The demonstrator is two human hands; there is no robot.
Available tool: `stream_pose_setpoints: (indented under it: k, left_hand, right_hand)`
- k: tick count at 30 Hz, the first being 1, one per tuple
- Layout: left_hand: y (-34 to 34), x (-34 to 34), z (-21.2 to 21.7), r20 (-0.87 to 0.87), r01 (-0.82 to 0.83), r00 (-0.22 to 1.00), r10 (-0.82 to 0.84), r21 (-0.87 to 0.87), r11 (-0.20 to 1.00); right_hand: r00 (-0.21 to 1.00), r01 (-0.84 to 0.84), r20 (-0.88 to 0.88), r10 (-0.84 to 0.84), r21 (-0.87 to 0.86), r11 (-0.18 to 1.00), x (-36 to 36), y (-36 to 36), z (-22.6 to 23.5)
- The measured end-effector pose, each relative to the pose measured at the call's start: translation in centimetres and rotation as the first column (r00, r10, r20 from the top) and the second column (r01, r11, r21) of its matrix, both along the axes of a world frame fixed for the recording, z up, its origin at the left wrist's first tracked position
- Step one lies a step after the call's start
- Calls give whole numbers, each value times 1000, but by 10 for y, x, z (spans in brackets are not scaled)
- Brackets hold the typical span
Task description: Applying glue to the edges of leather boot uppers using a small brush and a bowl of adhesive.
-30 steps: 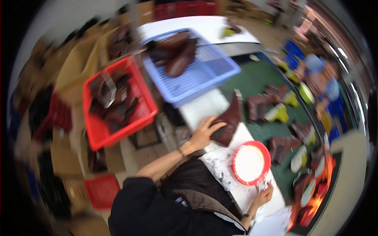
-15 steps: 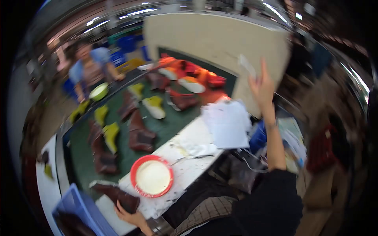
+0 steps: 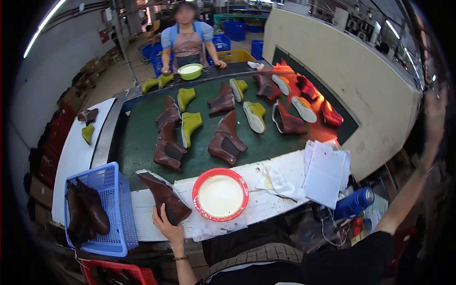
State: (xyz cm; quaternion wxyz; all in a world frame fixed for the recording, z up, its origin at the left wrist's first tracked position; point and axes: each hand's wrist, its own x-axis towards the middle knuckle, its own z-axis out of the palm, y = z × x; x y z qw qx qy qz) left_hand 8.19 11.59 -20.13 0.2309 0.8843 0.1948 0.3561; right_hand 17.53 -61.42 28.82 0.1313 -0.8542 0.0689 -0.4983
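Observation:
A brown ankle boot (image 3: 164, 195) lies on the white bench edge, its pale-rimmed sole turned up and away. My left hand (image 3: 167, 227) grips it near its upper end, fingers against its side. Just right of it stands a red-rimmed bowl (image 3: 220, 198) of creamy white liquid. Far out at the right edge, my right hand (image 3: 434, 107) is raised on an outstretched arm beside the beige machine housing. It is smeared and dim, so its fingers and anything in them cannot be made out.
Brown boots (image 3: 228, 140) and yellow-green wedge soles (image 3: 191, 128) lie on the green conveyor (image 3: 137, 142), some under orange light by the machine housing (image 3: 323, 71). A blue basket (image 3: 124, 209) holds boots. Papers (image 3: 325, 173), a cloth (image 3: 280, 183) and a blue flask (image 3: 354, 203) sit right. A person (image 3: 187, 40) stands opposite.
The view has swung to the right and steadied. My right hand has moved outward to the far right edge. My left hand stays on the boot.

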Motion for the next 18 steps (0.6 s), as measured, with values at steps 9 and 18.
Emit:
stream_pose_setpoints:
  k: [9, 18]
  left_hand:
    - [0, -8, 6, -22, -33, 999, 34, 9, 999]
    - [1, -17, 1, -61, -54, 997, 56, 36, 998]
  right_hand:
    - [544, -127, -123, 830, 966, 227, 100, 348, -452]
    - [601, -308, -67, 796, 900, 308, 85, 387, -507]
